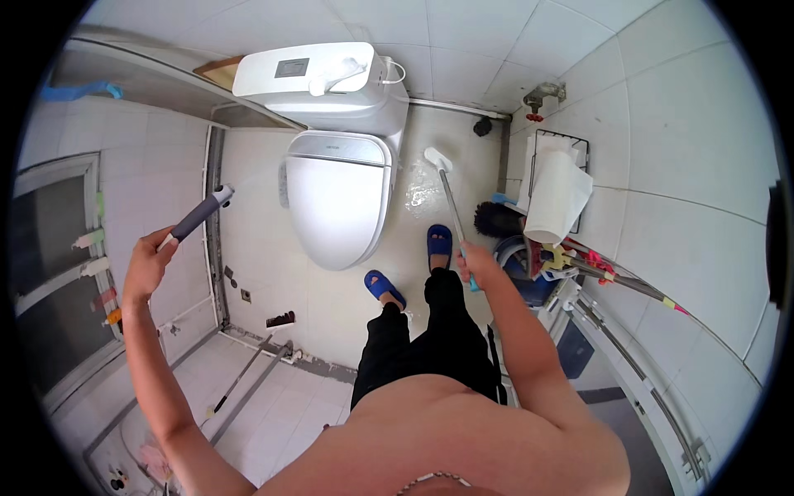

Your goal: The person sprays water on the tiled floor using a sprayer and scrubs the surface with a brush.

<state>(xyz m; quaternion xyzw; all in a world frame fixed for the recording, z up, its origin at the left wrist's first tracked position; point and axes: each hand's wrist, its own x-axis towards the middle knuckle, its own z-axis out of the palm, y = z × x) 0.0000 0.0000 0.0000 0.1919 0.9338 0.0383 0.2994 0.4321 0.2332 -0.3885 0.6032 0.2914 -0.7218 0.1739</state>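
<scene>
My left hand [147,266], raised at the left, is closed around the grey handle of a hand shower [198,217]. Its white head points toward the toilet [339,207], and a faint spray seems to leave it. My right hand [478,263] grips the blue-ended handle of a long-handled scrub brush [452,202]. The white brush head [437,159] rests on the wet floor [418,194], just right of the toilet. The toilet lid is down. A white object [337,76] lies on the tank.
Blue slippers [381,287] are on my feet, near the toilet. At the right, a wire rack [587,157] holds a paper roll [558,198], above a dark brush [496,219] and a bucket [529,269]. A red-handled tap [538,103] sticks out of the wall. Another brush [281,320] lies lower left.
</scene>
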